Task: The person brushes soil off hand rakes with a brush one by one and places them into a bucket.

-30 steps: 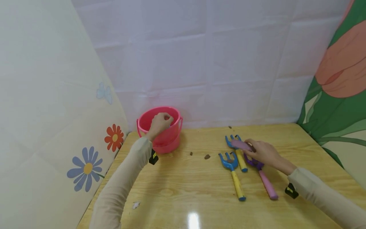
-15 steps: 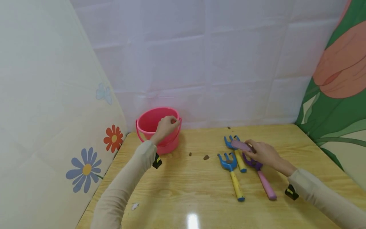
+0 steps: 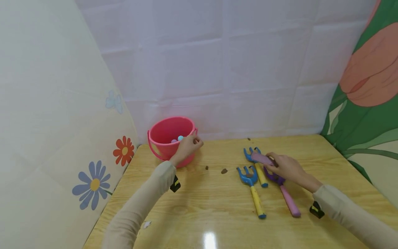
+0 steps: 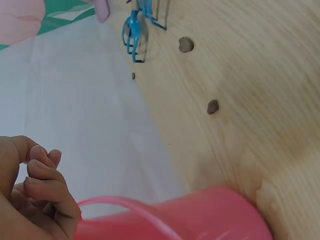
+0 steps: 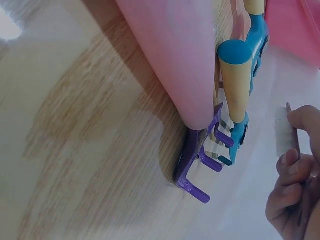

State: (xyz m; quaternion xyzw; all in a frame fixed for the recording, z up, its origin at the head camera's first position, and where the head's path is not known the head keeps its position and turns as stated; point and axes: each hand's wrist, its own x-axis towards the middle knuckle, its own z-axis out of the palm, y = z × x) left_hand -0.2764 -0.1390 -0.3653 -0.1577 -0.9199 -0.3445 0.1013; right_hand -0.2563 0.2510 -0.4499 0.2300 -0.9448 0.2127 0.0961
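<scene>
Your left hand (image 3: 187,148) is curled, nothing visible in it, at the near side of the pink bucket (image 3: 168,148); a bump could tip it. Your right hand (image 3: 287,168) holds a purple tool (image 3: 260,158); lowering it carelessly might knock the blue-headed fork (image 3: 261,174) beneath.

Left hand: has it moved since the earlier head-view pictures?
Yes. Judged against the pink bucket, the left hand has shifted right and down the picture, from overlapping the opening to overlapping the right front side.
</scene>
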